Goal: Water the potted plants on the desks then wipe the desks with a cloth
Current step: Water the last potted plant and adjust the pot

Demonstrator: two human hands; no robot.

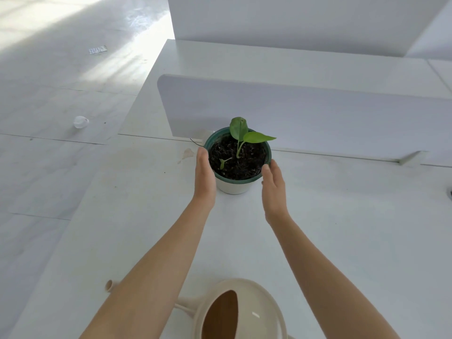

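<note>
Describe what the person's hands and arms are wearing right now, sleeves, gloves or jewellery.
Nothing shows: the left hand and right hand are ungloved, with no rings, watch or bracelets visible. Both forearms are bare up to the frame's bottom edge, with no sleeve in view.

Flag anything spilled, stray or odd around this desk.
A brownish stain marks the desk just left of the plant pot, like a dried spill. A crumpled clear cup and a small packet lie on the floor.
</note>
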